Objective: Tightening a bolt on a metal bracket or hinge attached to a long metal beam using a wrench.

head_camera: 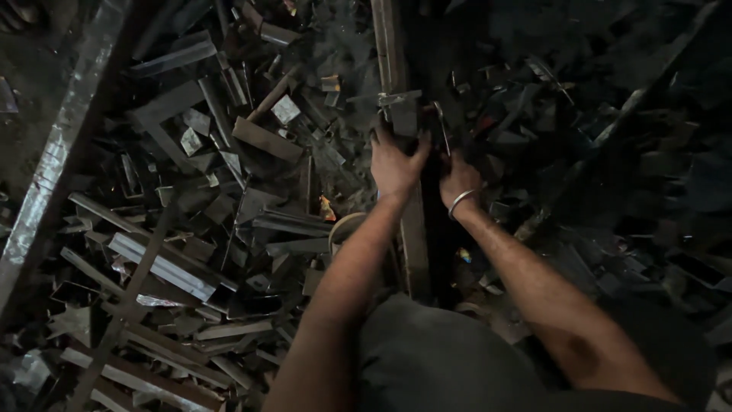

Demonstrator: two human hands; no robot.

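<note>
No packages, labels, signs or screens were to be seen anywhere on the floor (46,91). From edge to edge it carried only dark offcuts and strips of metal (164,267), heaped and dimly lit, none of them wrapped, boxed or tagged as far as the poor light let me tell.

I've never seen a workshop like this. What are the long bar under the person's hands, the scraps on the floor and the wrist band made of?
The long grey bar looks like dull, unpainted steel: flat faces and straight edges. The scattered grey offcuts seem the same metal, with pale glints on cut faces. The thin silver bangle on the right hand shines brightly, so probably polished metal. The left hand rests on the bar.
</note>
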